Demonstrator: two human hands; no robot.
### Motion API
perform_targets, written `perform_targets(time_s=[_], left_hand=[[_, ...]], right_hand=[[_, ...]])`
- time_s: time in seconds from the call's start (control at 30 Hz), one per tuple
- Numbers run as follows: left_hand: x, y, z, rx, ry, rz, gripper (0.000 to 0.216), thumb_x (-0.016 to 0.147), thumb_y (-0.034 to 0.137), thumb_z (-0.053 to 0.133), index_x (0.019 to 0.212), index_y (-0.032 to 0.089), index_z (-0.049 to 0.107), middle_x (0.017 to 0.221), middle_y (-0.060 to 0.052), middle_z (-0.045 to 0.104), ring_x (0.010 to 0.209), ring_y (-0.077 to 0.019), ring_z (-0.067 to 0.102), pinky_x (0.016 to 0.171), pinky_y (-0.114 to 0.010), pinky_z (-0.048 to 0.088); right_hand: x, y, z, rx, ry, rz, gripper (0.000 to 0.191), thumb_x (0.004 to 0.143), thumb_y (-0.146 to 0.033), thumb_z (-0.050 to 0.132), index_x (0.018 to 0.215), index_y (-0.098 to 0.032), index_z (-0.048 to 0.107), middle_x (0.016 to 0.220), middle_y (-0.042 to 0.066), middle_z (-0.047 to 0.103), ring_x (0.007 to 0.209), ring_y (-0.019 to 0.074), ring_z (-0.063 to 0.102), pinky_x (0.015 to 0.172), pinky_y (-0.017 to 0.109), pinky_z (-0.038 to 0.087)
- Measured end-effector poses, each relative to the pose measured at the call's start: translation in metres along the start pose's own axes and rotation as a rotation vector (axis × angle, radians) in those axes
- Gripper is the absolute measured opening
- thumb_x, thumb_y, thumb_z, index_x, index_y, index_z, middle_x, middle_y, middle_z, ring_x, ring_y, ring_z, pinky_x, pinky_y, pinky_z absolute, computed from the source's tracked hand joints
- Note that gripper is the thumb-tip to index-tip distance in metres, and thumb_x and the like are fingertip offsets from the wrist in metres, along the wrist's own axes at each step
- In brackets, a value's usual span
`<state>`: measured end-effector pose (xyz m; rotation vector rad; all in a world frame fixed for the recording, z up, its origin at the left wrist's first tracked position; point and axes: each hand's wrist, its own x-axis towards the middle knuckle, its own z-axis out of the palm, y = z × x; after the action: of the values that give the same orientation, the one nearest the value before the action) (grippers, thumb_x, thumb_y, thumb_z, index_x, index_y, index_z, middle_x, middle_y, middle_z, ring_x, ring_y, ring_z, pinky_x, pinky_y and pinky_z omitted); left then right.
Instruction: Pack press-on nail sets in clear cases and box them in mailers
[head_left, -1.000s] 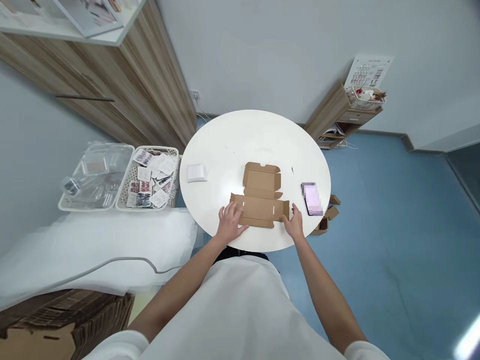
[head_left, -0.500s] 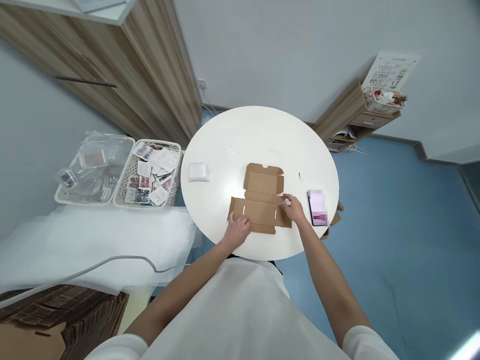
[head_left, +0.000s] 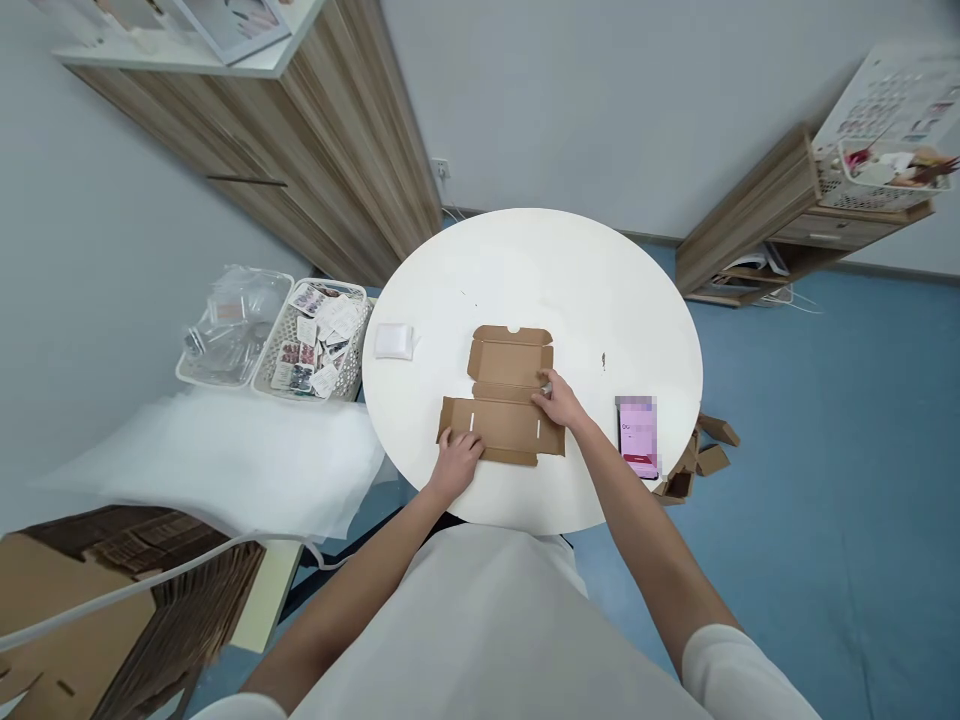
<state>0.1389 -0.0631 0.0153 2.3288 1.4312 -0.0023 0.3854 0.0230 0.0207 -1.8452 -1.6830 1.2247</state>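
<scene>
An unfolded brown cardboard mailer box (head_left: 506, 425) lies on the white oval table (head_left: 592, 275), its lid panel (head_left: 511, 360) spread out on the far side. At the near left corner, my left hand (head_left: 457, 465) has its bent fingers over the cardboard, gripping it against the table. My right hand (head_left: 559, 400) holds the right side by the crease between lid and base, thumb and fingers around the edge there. What lies under the fingers is hidden.
A small white packet (head_left: 394, 341) lies at the table's left, a phone (head_left: 637, 437) at its right. Beyond the left edge stand a basket of printed cards (head_left: 319, 340) and a tray of clear plastic packs (head_left: 234, 320). Folded cardboard (head_left: 202, 610) is stacked lower left.
My right hand has shifted up slightly along the box's right edge to the crease. My left hand stays at the near left corner. The camera view has moved.
</scene>
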Motion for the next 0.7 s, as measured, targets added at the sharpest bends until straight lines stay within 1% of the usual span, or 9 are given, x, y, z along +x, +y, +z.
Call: perform_targets(time_s=[0.07,0.17,0.27,0.33,0.4,0.47,0.57,0.63,0.7], left_hand=[[0.003,0.005,0.001,-0.006,0.021,-0.049,0.034,0.077,0.008,0.039,0.102,0.025,0.055,0.109,-0.008,0.057,0.101,-0.0219,0.052,0.101,-0.051,0.015],[0.005,0.012,-0.002,0.002,0.053,-0.109,0.044,0.074,0.014,0.048,0.117,0.024,0.047,0.122,-0.012,0.049,0.11,-0.0252,0.047,0.101,-0.05,0.017],[0.009,0.016,-0.012,0.057,0.073,-0.128,0.067,0.069,0.024,0.059,0.13,0.019,0.032,0.137,-0.017,0.03,0.124,-0.0306,0.031,0.102,-0.048,0.015],[0.015,0.016,-0.021,0.109,0.052,-0.114,0.087,0.062,0.031,0.066,0.136,0.017,0.021,0.143,-0.017,0.017,0.13,-0.0336,0.016,0.103,-0.049,0.011],[0.023,0.014,-0.029,0.15,0.008,-0.068,0.103,0.054,0.036,0.071,0.138,0.016,0.013,0.145,-0.016,0.01,0.132,-0.0346,0.005,0.103,-0.052,0.006],[0.032,0.011,-0.033,0.162,-0.032,0.002,0.113,0.048,0.037,0.074,0.138,0.016,0.01,0.145,-0.016,0.01,0.132,-0.0345,0.0,0.103,-0.053,0.002],[0.04,0.005,-0.035,0.138,-0.056,0.093,0.114,0.044,0.036,0.075,0.137,0.017,0.013,0.143,-0.016,0.017,0.132,-0.0341,0.001,0.103,-0.054,0.0],[0.041,0.0,-0.035,0.118,-0.055,0.126,0.111,0.045,0.035,0.075,0.137,0.018,0.015,0.142,-0.015,0.021,0.132,-0.0341,0.003,0.103,-0.054,0.0],[0.039,-0.005,-0.034,0.11,-0.049,0.15,0.108,0.046,0.033,0.074,0.136,0.017,0.017,0.141,-0.015,0.023,0.132,-0.0343,0.005,0.103,-0.054,0.0]], right_hand=[[0.002,0.002,0.0,0.031,-0.042,-0.005,0.051,0.074,-0.023,0.048,0.123,-0.023,0.036,0.114,0.006,0.052,0.072,0.0122,0.055,0.075,0.03,0.044],[0.0,0.005,-0.001,0.015,-0.05,-0.053,0.051,0.074,-0.014,0.042,0.124,-0.022,0.039,0.112,0.005,0.055,0.087,0.0143,0.055,0.081,0.03,0.043],[-0.008,0.005,-0.001,-0.054,-0.049,-0.109,0.053,0.073,-0.008,0.039,0.125,-0.022,0.041,0.111,0.005,0.056,0.098,0.0162,0.052,0.086,0.031,0.04],[-0.016,0.003,0.001,-0.14,-0.035,-0.13,0.054,0.073,-0.006,0.038,0.124,-0.023,0.043,0.109,0.004,0.057,0.099,0.0184,0.051,0.087,0.034,0.039],[-0.024,0.0,0.005,-0.227,-0.005,-0.15,0.054,0.073,-0.005,0.036,0.122,-0.026,0.045,0.106,0.003,0.059,0.097,0.0206,0.051,0.087,0.036,0.038],[-0.033,-0.003,0.011,-0.284,0.028,-0.162,0.054,0.074,-0.005,0.034,0.122,-0.027,0.046,0.104,0.003,0.06,0.097,0.0216,0.05,0.086,0.037,0.036],[-0.046,-0.007,0.02,-0.355,0.042,-0.1,0.051,0.076,-0.009,0.036,0.124,-0.028,0.043,0.11,0.005,0.055,0.101,0.0233,0.047,0.087,0.039,0.034],[-0.056,-0.012,0.026,-0.433,0.084,-0.037,0.052,0.076,-0.019,0.043,0.127,-0.027,0.038,0.123,0.009,0.045,0.112,0.0277,0.039,0.09,0.044,0.03],[-0.067,-0.019,0.032,-0.526,0.159,-0.03,0.063,0.073,-0.033,0.052,0.131,-0.027,0.03,0.137,0.011,0.027,0.124,0.0333,0.023,0.094,0.05,0.022]])
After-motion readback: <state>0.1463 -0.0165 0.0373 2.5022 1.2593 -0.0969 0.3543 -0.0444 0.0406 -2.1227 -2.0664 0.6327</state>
